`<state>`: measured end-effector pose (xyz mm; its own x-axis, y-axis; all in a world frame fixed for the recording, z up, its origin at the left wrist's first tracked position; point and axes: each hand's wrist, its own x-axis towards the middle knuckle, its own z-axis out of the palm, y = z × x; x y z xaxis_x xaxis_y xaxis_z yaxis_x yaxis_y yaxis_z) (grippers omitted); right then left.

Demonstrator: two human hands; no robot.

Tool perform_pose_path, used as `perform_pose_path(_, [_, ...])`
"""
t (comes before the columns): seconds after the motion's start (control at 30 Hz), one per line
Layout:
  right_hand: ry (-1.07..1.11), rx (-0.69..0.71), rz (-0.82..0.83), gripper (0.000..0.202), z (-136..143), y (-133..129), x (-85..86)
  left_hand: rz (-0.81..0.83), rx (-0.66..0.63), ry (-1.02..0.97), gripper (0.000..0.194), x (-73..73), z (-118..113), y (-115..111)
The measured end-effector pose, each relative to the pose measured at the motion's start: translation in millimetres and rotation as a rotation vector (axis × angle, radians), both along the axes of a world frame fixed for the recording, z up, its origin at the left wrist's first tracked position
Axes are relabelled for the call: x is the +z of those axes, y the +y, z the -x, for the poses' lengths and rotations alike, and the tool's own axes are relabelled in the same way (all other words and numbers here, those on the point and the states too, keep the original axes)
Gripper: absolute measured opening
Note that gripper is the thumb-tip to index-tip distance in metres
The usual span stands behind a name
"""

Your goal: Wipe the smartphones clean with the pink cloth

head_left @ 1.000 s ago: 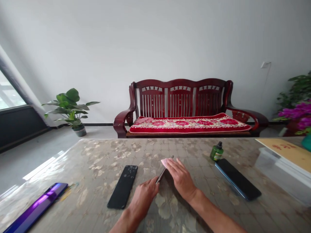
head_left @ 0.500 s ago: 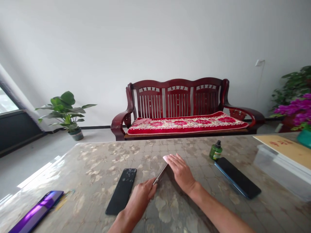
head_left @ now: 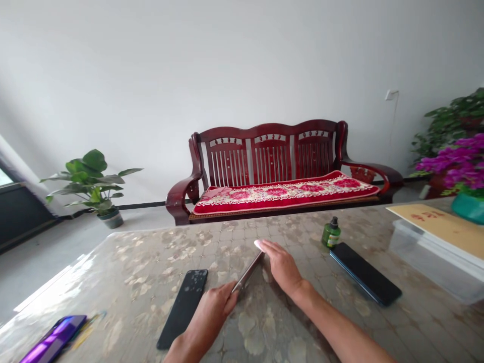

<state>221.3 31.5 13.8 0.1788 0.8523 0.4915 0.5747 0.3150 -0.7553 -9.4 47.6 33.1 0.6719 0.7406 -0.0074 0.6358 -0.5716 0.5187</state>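
My left hand (head_left: 212, 313) grips the near end of a slim phone (head_left: 247, 273), which I see almost edge-on, tilted above the table. At its far end, my right hand (head_left: 284, 269) has its fingers pressed together over a small white wipe (head_left: 259, 245); only the wipe's tip shows beyond the fingers. Whether the wipe touches the phone's face is hard to make out. Just left of my left hand lies a black phone (head_left: 185, 305) with whitish spots near its top. A dark phone with a blue edge (head_left: 365, 275) rests to the right, beside a small green bottle (head_left: 331, 233).
A patterned cover lies over the table (head_left: 139, 302). At its left is a purple phone (head_left: 53, 340). On the right stand a clear plastic box (head_left: 423, 262), a tan folder (head_left: 434, 222) and purple flowers (head_left: 454, 161). Beyond the table is a wooden bench (head_left: 270, 156).
The view has turned slightly right and tilted. My left hand and the held phone have shifted a little left and down; my right hand remains at the phone's far end.
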Motion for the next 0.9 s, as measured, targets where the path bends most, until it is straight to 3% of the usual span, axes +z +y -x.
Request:
perform_pose_path(0.07, [0.156,-0.037,0.051,0.037,-2,8,-2.5,-0.036,0.021,0.089,0.024,5.2,-3,3])
perform_pose_path(0.23, [0.317,-0.054,0.073,0.033,0,21,-15.6,-0.124,0.083,0.376,0.017,19.4,-23,12])
perform_pose_path(0.37, [0.406,-0.048,0.054,0.038,1,25,-24.7,-0.15,0.113,0.418,0.014,25.9,-45,16])
perform_pose_path(0.5, [0.429,-0.085,0.004,0.041,2,22,-22.6,-0.179,0.142,0.394,0.014,24.8,-58,15])
perform_pose_path(0.6, [0.414,-0.137,-0.05,0.036,2,14,-9.0,-0.195,0.169,0.348,0.018,17.1,-59,11])
perform_pose_path(0.7, [0.302,-0.131,-0.126,0.026,5,1,15.3,-0.201,0.212,0.192,0.021,5.2,-60,9])
perform_pose_path(0.9, [-0.319,-0.108,-0.341,0.032,23,-27,59.0,-0.112,0.239,-0.214,0.019,-6.0,-68,1])
